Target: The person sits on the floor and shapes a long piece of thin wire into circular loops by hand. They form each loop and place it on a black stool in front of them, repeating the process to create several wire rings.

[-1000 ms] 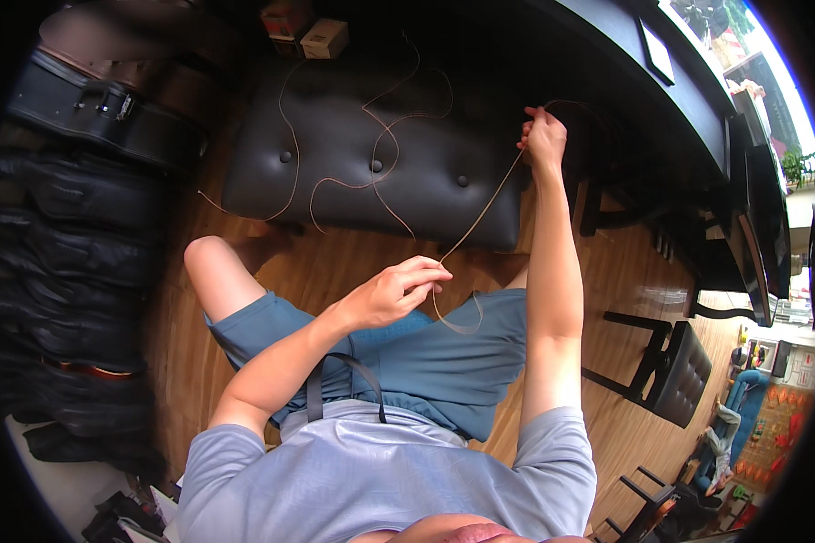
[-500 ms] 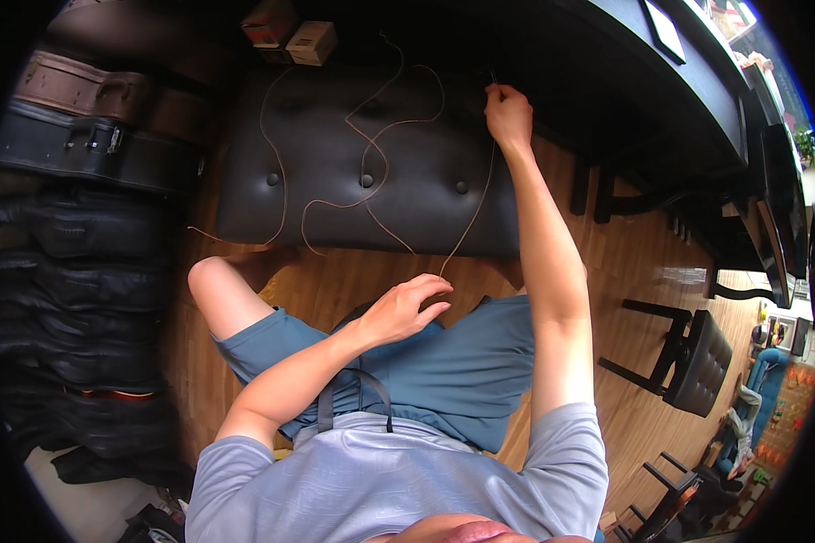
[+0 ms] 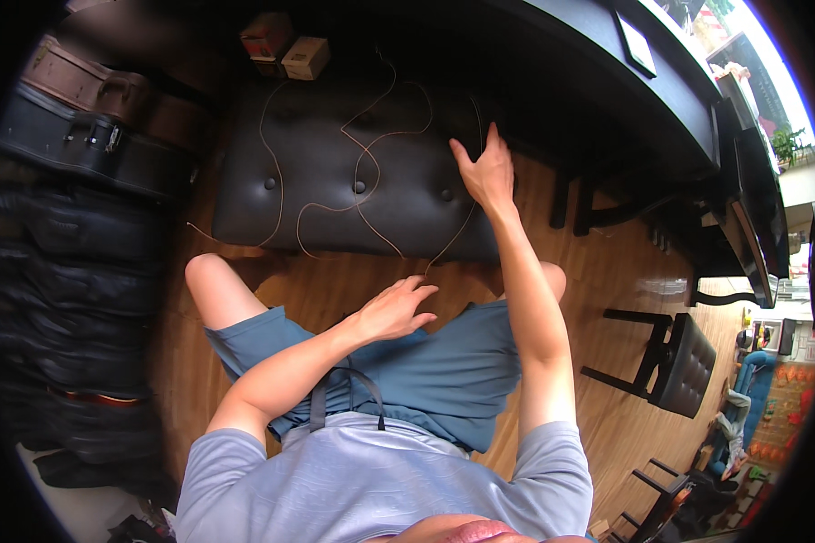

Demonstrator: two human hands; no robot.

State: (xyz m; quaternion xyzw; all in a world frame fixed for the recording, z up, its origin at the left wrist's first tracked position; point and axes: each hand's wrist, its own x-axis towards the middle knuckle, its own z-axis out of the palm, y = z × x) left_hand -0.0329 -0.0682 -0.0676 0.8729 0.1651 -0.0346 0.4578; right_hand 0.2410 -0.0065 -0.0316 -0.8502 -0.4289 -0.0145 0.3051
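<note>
Thin tan cords (image 3: 282, 181) lie in loose curves over a black padded bench (image 3: 321, 213) with buttons in its top. Two strands cross near the bench's middle, and another strand (image 3: 448, 242) runs along the right part. Over the bench's right end is my right hand (image 3: 489, 172), thumb and fingers spread, with that right strand passing beneath it. My left hand (image 3: 397, 308) hovers above my lap, its fingers apart and holding nothing visible. Its fingertips are close to the strand's near end, which hangs over the bench's front edge; whether they touch I cannot tell.
Two small boxes (image 3: 306, 58) stand beyond the bench's far left corner. Dark instrument-like cases (image 3: 91, 136) are stacked at the left. A black desk-like piece (image 3: 598, 100) curves along the far right. A black stool (image 3: 675, 362) stands on the wooden floor at right.
My right hand has let go of the right strand, opened, and come nearer and slightly left. The strand now lies on the bench. My left hand has barely moved.
</note>
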